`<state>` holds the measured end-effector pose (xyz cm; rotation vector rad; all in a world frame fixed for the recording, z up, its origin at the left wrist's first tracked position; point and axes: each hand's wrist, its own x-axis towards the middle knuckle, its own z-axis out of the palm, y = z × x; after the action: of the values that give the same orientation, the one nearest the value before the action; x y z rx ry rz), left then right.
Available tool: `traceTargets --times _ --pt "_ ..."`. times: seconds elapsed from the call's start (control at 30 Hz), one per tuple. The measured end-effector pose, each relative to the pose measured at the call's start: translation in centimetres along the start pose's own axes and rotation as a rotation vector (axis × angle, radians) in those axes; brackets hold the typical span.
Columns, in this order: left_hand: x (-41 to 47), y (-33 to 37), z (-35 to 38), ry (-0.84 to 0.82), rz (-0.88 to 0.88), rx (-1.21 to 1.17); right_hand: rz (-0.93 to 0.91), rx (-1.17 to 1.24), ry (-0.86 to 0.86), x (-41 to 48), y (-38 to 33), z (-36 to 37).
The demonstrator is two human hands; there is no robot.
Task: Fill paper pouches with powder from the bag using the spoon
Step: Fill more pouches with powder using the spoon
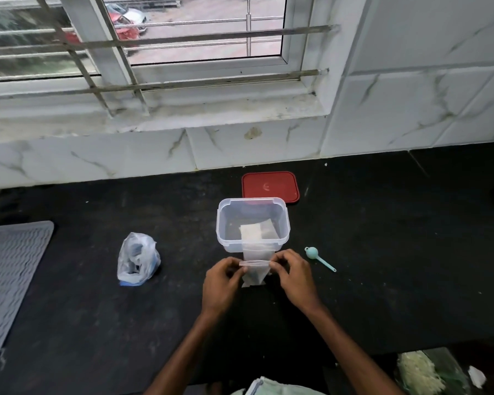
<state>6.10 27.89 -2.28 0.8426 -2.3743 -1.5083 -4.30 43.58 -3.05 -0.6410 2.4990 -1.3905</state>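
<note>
A small, thin, whitish pouch (254,273) is held up between two hands, just above the black tabletop (382,280). The pouch has a stiff strip along its top. The left hand (220,283) pinches the left end of that strip with its thumb and bent fingers. The right hand (295,276) pinches the right end the same way. The pouch hangs down between them. I cannot tell if its bottom touches the tabletop, or if its top is open or closed.

Just behind the pouch stands a clear plastic box with round corners (222,223). It has no lid on. At least one flat white pouch (251,232) lies inside it on the bottom. Behind the box, near the wall, a flat red square lid (270,185) lies on the tabletop.

To the right of the right hand lies a small light green plastic spoon with a round scoop (318,258). No hand is touching it. Its handle points away to the right.

To the left, well apart from the hands, sits a crinkly clear plastic bag with dark and blue things showing through it (137,259). Its top is bunched up.

Far to the left lies a grey ribbed mat (12,266). The wall behind has white tiles with grey marble lines (411,95). Above it is a window with metal bars (183,44).
</note>
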Motion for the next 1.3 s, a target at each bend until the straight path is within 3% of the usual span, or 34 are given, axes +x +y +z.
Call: traceTargets --times 0.2,0.33,0.47,0.67,1.0,1.3 --pt "-0.6 0.0 -0.5 0.022 0.028 -0.037 -0.084 -0.335 -0.03 -0.6 -1.0 0.3" --pt "-0.9 0.5 -0.9 0.063 0.038 -0.115 -0.042 -0.251 -0.026 -0.5 -1.4 0.4" --pt "-0.7 0.5 -1.2 0.06 0.059 -0.107 -0.118 -0.137 -0.041 -0.6 -1.8 0.1" --pt "-0.7 0.8 -1.3 0.047 0.088 -0.034 -0.212 -0.241 -0.116 -0.3 -3.8 1.0" --pt "-0.8 0.9 -1.4 0.025 0.123 -0.08 -0.214 -0.292 -0.027 -0.3 -4.8 1.8" --pt "-1.1 1.3 -1.0 0.094 0.104 -0.157 -0.148 -0.153 -0.036 -0.4 -4.9 1.0"
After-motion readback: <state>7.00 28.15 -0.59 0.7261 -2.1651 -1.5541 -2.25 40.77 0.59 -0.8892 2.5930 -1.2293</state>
